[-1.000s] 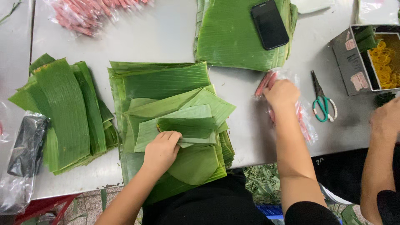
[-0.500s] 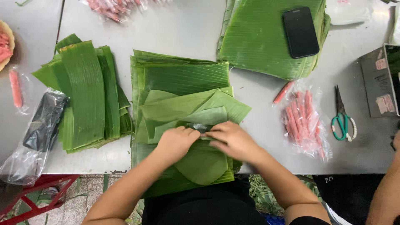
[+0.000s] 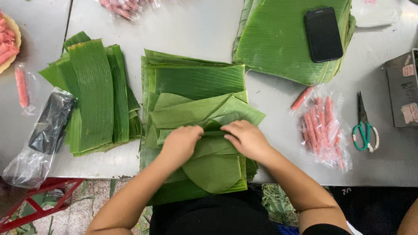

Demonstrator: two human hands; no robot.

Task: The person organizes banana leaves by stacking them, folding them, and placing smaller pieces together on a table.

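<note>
A stack of cut green banana leaves lies on the grey metal table in front of me. On top of it, smaller leaf pieces are layered and folded. My left hand and my right hand press side by side on the folded leaf bundle, fingers curled over its top fold. What lies inside the fold is hidden.
More leaf piles lie at the left and the far right, the latter with a black phone on it. A clear bag of pink sticks, green-handled scissors, a cardboard box, a dark plastic-wrapped bundle.
My right hand came back from the bag of pink sticks to the leaves. Both hands now press together on the folded leaf, and the view has shifted left.
</note>
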